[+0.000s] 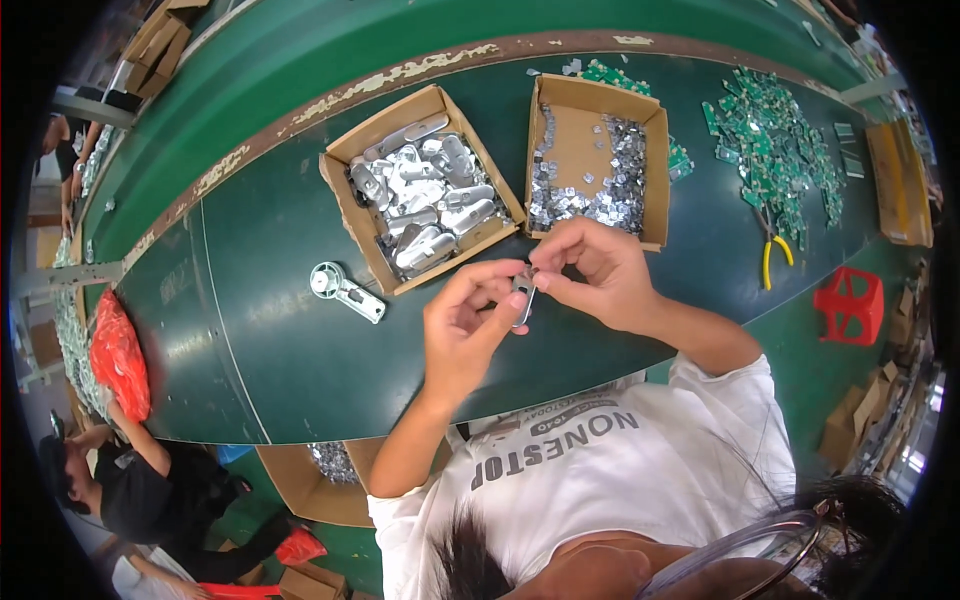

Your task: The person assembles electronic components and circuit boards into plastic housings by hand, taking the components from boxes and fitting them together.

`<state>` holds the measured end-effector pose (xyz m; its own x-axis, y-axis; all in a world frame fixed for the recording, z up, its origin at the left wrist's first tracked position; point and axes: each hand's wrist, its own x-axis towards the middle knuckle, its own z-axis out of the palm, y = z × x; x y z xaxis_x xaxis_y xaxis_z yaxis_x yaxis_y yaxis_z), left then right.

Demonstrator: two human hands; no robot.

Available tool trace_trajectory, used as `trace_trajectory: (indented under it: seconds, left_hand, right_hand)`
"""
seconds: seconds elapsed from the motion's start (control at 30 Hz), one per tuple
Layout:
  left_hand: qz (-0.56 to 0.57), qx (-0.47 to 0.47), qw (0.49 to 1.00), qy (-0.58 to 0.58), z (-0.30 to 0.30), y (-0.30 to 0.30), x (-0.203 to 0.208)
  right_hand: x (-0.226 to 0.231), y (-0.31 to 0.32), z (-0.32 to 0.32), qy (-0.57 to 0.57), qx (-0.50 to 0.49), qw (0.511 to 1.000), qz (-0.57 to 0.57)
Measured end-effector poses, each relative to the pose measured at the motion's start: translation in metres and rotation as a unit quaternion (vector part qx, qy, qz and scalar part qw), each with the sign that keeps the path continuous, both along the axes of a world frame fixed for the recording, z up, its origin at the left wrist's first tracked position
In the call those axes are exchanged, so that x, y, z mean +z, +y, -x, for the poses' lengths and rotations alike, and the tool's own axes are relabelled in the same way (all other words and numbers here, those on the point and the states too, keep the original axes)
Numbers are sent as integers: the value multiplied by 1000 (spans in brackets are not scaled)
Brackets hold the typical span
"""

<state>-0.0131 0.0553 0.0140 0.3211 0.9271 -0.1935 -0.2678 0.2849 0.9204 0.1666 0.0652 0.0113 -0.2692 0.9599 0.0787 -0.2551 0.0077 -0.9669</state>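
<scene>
My left hand (458, 330) is closed around a small oblong silver metal casing (522, 298), held up above the table's near side. My right hand (608, 278) pinches at the casing's upper end; what lies between those fingertips is too small and covered to make out. Just beyond my hands stand two open cardboard boxes. The left box (345, 222) is filled with shiny oblong metal casings (425, 185). Inside the right box (572, 120) are many small square metal pieces (628, 150). A longer metal part with a round white disc (346, 292) lies left of my hands.
Green circuit boards (775, 140) are heaped at the right, beside yellow-handled pliers (768, 262). A red plastic stool (850, 305) stands off the table's right side. At the left, a person (150, 490) reaches toward a red bag (118, 355). Another cardboard box (300, 490) sits below the table edge.
</scene>
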Motion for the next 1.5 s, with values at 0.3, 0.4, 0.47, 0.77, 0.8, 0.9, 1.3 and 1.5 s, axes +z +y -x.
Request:
trace_trajectory:
  seconds: [0.3,0.4,0.47,0.77,0.8,0.9,1.3,1.5]
  left_hand:
    - [-68,10,996,61,0,-3,-17]
    - [-79,19,994,78,2,-3,-12]
    - [-75,21,996,44,2,-2,-10]
    - [-114,58,992,20,3,-2,-16]
    - [-124,46,991,22,4,-2,-15]
    - [-113,53,992,9,1,-3,-17]
    - [-43,80,989,-114,-2,-3,-27]
    - [12,92,983,-156,-6,-9,-17]
  right_hand:
    - [16,0,4,-299,-36,927,-222]
    - [20,-2,12,-382,-41,877,-288]
    - [22,0,12,-387,-28,879,-276]
    - [30,0,22,-392,-9,883,-258]
    - [30,-4,22,-397,-31,892,-215]
    - [28,-7,23,-413,-47,863,-287]
    - [16,-4,22,-472,-61,779,-408]
    - [11,-11,16,-457,-58,781,-421]
